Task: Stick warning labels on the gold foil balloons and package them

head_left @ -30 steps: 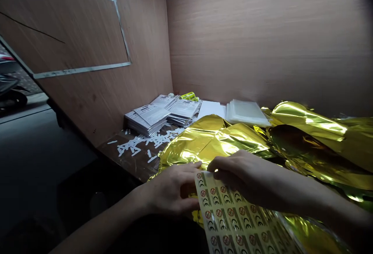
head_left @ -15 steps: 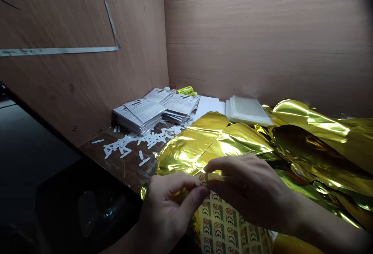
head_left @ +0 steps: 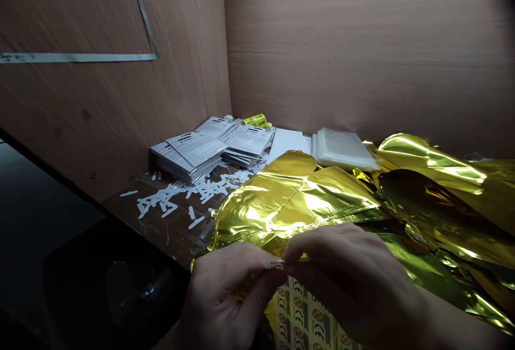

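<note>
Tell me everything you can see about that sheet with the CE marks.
The sheet looks thin and yellowish, with rows of black CE marks, red crossed-out circles and dark bars. It slopes toward the bottom edge of view, nearer than the gold foil. Fingertips of the left hand and right hand meet at its top; the right covers part of it.

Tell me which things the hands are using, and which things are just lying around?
In use, by the look of it:
Sticker sheet, pinched by the left hand and right hand
Gold foil, maybe, right by the hands

Just lying around, with no hand on them:
Printed packets
White strips
Yellow roll
White paper
Clear sleeves
</note>
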`<act>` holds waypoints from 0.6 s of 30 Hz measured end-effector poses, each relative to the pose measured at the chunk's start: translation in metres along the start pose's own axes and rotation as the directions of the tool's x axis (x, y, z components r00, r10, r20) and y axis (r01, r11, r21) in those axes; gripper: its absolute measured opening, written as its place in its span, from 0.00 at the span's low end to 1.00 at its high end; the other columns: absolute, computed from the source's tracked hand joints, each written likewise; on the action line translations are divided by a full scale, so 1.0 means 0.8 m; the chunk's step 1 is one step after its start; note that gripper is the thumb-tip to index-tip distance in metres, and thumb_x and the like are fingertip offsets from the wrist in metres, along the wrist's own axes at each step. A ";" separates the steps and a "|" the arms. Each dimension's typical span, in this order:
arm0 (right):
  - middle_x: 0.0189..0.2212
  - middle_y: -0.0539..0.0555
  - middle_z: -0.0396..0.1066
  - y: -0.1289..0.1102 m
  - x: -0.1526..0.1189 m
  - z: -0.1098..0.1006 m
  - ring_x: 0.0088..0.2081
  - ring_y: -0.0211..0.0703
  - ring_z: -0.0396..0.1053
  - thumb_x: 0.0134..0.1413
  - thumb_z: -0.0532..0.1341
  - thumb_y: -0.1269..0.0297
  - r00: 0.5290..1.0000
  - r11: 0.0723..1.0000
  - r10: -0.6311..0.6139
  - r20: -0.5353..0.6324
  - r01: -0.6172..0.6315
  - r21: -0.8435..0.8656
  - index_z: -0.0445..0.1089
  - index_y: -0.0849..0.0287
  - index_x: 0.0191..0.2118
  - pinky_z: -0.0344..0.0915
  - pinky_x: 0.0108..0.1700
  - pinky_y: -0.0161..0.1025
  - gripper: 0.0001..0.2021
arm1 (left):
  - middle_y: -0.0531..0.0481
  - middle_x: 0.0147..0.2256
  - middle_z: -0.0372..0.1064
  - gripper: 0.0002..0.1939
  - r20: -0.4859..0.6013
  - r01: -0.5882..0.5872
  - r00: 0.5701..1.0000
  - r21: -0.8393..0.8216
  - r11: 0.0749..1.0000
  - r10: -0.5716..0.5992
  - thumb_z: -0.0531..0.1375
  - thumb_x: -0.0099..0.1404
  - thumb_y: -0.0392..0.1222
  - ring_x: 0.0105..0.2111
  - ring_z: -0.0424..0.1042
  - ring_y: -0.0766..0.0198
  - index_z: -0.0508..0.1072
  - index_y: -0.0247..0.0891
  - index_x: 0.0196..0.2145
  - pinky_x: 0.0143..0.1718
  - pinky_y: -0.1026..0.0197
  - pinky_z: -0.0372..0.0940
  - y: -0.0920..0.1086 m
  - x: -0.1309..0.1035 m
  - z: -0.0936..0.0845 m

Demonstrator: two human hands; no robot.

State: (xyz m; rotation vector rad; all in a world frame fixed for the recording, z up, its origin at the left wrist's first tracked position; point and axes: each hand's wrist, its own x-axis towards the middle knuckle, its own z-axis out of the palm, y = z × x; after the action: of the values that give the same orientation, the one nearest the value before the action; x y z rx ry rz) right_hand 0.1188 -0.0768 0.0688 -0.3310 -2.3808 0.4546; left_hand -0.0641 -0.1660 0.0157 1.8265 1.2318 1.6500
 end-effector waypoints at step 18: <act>0.25 0.47 0.72 0.013 -0.001 0.013 0.23 0.35 0.64 0.69 0.56 0.73 0.998 0.997 -0.052 -0.031 0.050 -0.053 0.69 0.60 0.39 0.58 0.28 0.35 0.06 | 0.48 0.43 0.81 0.15 -0.023 -0.222 0.974 0.120 0.968 0.227 0.67 0.65 0.29 0.43 0.81 0.63 0.78 0.37 0.49 0.48 0.65 0.76 -0.017 0.022 -0.003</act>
State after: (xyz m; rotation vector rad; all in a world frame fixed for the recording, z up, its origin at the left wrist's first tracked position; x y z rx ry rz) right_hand 0.1139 -0.0699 0.0570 -0.2980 -2.3669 0.3614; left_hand -0.0727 -0.1456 0.0162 2.0829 1.1961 1.7692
